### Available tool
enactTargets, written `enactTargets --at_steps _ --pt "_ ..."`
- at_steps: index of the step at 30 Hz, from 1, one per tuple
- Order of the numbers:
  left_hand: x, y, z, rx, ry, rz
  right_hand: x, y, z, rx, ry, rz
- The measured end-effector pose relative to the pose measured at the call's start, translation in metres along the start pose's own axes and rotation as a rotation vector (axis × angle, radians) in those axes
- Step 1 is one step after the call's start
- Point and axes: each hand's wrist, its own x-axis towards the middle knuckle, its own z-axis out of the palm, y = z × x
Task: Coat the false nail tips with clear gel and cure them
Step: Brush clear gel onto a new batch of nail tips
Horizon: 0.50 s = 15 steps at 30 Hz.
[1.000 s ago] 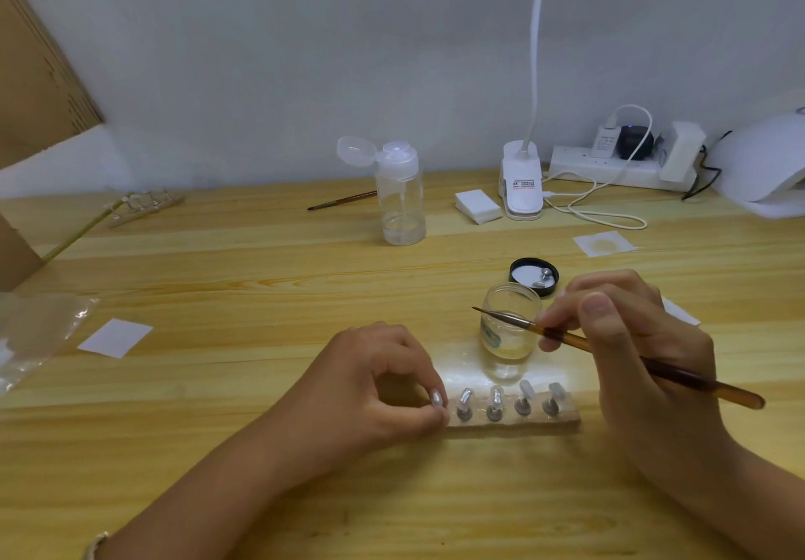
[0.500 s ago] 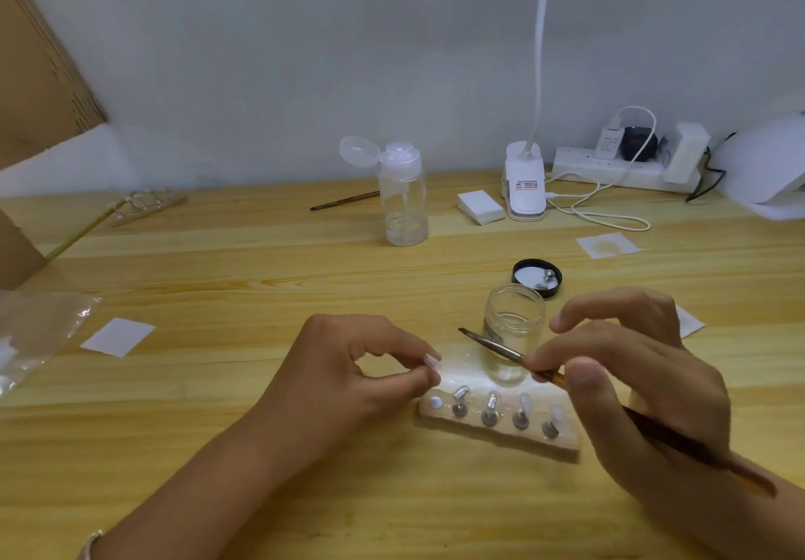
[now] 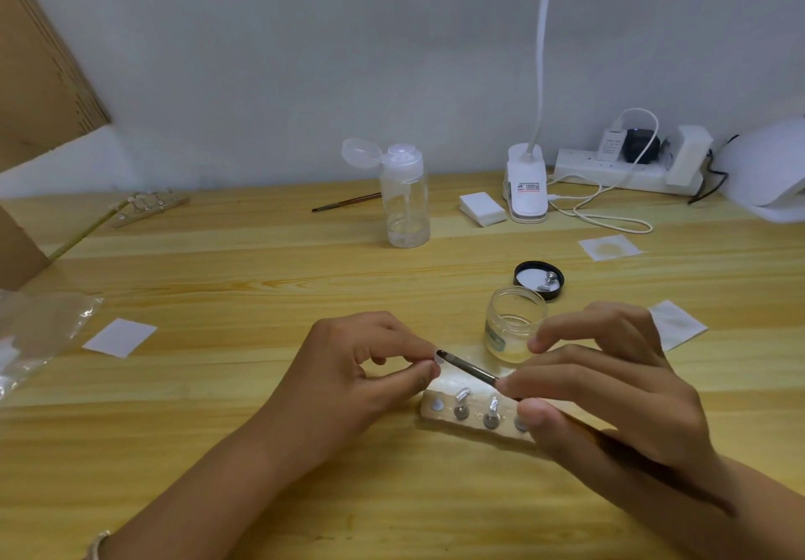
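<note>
The left hand (image 3: 348, 370) is pinching a false nail tip (image 3: 438, 359) between thumb and forefinger, just above the left end of the wooden holder (image 3: 477, 408). The right hand (image 3: 610, 389) is gripping a brush (image 3: 468, 369) in its fingers, with the bristles touching that tip. The open gel jar (image 3: 514, 324) is standing just behind them.

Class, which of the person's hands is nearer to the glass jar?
Right. The right hand, holding the brush, has a fingertip right by the jar; the left hand, pinching a nail tip, is apart to its left.
</note>
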Motion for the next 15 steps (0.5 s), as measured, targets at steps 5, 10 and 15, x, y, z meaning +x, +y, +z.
enactTargets --at_steps 5,10,15 --pt "-0.0006 0.0006 -0.0004 0.006 0.012 0.016 0.0005 -0.0012 0.0004 -0.004 -0.009 0.004" --pt "-0.0003 0.0027 -0.0014 0.020 0.029 0.034 -0.0001 -0.0004 0.0017 -0.005 0.001 -0.002" --pt "-0.0006 0.0040 -0.0021 0.011 0.039 0.020 -0.0018 0.0009 0.0029 0.007 0.048 -0.002"
